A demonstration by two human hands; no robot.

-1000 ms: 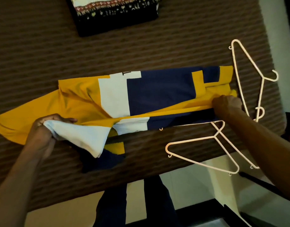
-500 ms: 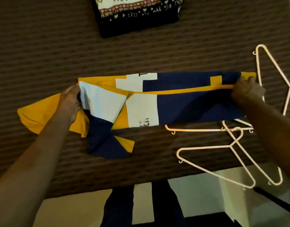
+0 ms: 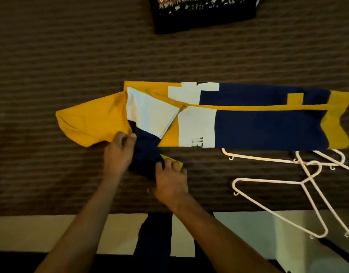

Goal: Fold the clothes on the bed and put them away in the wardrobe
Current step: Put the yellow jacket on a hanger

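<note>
- Head view: two hands near the bed (image 3: pixel 51 56) edge; left hand (image 3: pixel 118 152) pinches the shirt (image 3: pixel 248 125) sleeve, right hand (image 3: pixel 170 183) rests flat-fingered on it.
- One shirt, folded lengthwise.
- Three hangers (image 3: pixel 299 201) at right.
- One dark garment (image 3: pixel 205 14) farthest.

The picture is dim and warm in tone, with soft light that gives no hard shadows. The brown bed cover (image 3: pixel 71 56) looks dark, and its stripes lose detail toward the upper corners. The yellow, white and blue shirt (image 3: pixel 248 123) is the brightest part, without glare. The black garment (image 3: pixel 205 18) at the top edge is almost without detail. Both forearms are slightly soft near the bottom edge. The white hangers (image 3: pixel 307 186) bend outward at the right edge, a wide-angle effect.
</note>
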